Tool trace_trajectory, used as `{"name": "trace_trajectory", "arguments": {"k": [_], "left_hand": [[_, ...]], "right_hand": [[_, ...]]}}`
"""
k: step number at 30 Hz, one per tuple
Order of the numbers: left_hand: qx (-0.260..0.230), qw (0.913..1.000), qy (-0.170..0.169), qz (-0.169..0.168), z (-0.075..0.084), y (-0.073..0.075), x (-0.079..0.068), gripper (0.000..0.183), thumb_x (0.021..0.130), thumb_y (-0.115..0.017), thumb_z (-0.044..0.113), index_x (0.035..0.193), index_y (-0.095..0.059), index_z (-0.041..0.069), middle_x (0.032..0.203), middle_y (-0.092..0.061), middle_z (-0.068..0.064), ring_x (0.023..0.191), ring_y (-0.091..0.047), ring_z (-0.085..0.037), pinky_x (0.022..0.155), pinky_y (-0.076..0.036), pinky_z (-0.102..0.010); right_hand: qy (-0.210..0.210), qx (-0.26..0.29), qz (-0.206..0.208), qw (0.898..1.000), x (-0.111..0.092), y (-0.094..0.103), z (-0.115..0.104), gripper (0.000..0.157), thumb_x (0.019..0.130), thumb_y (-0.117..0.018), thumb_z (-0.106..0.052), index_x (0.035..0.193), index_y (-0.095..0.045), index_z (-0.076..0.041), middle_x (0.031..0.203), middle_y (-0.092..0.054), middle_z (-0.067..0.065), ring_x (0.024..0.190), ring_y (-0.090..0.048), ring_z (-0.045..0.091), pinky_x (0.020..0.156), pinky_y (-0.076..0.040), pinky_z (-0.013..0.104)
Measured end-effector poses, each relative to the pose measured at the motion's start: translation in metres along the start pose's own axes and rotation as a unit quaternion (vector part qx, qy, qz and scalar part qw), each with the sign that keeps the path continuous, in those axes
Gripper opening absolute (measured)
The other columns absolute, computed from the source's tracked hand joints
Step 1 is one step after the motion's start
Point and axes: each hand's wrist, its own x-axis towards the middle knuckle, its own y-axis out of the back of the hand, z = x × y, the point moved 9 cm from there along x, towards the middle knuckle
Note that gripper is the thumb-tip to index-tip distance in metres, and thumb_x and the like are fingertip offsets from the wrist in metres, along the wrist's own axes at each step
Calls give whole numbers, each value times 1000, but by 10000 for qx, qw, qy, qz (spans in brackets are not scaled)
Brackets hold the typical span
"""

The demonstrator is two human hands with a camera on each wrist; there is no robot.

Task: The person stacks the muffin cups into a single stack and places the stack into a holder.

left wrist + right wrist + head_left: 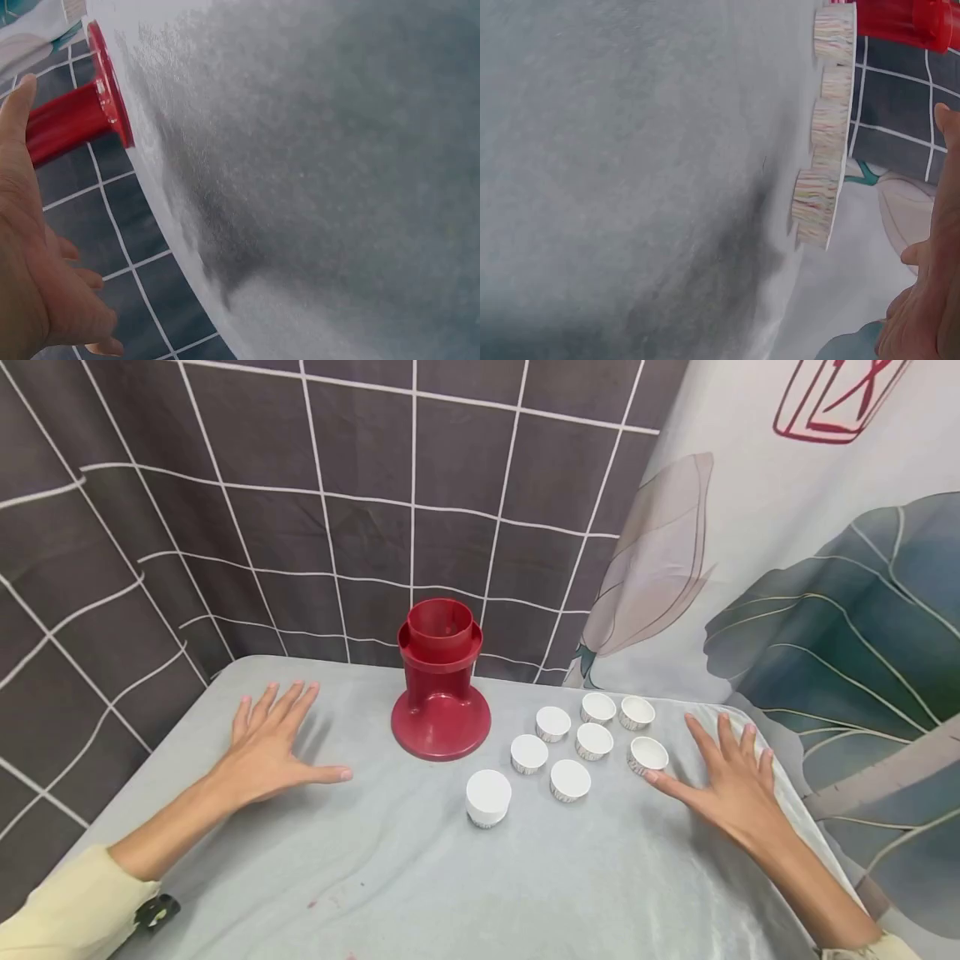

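Note:
My left hand [266,747] is spread over the left side of the table, its fingers straight and nothing in it. To its right stands a red plastic piece [441,722] with a wide round foot and a hollow, cup-like top, upright near the back edge. Spread in the same way, my right hand [731,785] is over the right side, and its thumb tip overlaps the rim of a white baking cup [648,752] in the head view. Several more baking cups [570,779] with pleated, patterned sides [817,199] sit between the red piece and this hand.
A taller white round piece [487,795] stands in front of the other cups. Pale grey cloth covers the table [375,877]. Behind hangs a dark curtain [360,535] with a white grid; a leaf-patterned white curtain [675,635] hangs at the right.

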Motion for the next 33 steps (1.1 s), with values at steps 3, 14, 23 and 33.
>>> {"name": "trace_trajectory", "arguments": {"k": [3, 14, 23, 33], "left_hand": [[-24, 10000, -18, -10, 3, -2, 0, 143, 77, -88, 82, 181, -21, 10, 186, -22, -28, 172, -9, -59, 135, 6, -80], [-173, 9997, -191, -41, 19, -13, 4, 137, 79, -86, 82, 180, -27, 11, 185, -27, -26, 170, -16, -59, 135, -3, -81], [-236, 9990, -375, -30, 33, -19, 4, 135, 79, -87, 80, 178, -31, 8, 183, -32, -26, 169, -21, -58, 135, -7, -79], [-377, 9975, -598, -15, 48, -25, 8, 129, 80, -89, 75, 176, -35, 6, 180, -40, -21, 167, -27, -55, 134, -16, -79]], "right_hand": [[79, 69, 24, 9999, 1, -1, -4, 115, 96, -73, -72, 181, -21, -14, 183, 1, 40, 164, 13, 74, 129, 10, 89], [182, 155, -6, 9997, 5, -2, -21, 117, 94, -75, -74, 181, -23, -16, 183, -5, 41, 165, 10, 73, 131, 12, 86], [245, 139, -121, 9995, 8, -2, -33, 116, 94, -74, -75, 181, -23, -17, 183, -4, 40, 166, 11, 71, 132, 11, 85], [345, 155, -286, 9989, 7, -9, -46, 117, 92, -76, -77, 181, -25, -19, 183, -8, 40, 168, 10, 69, 134, 11, 83]]}}
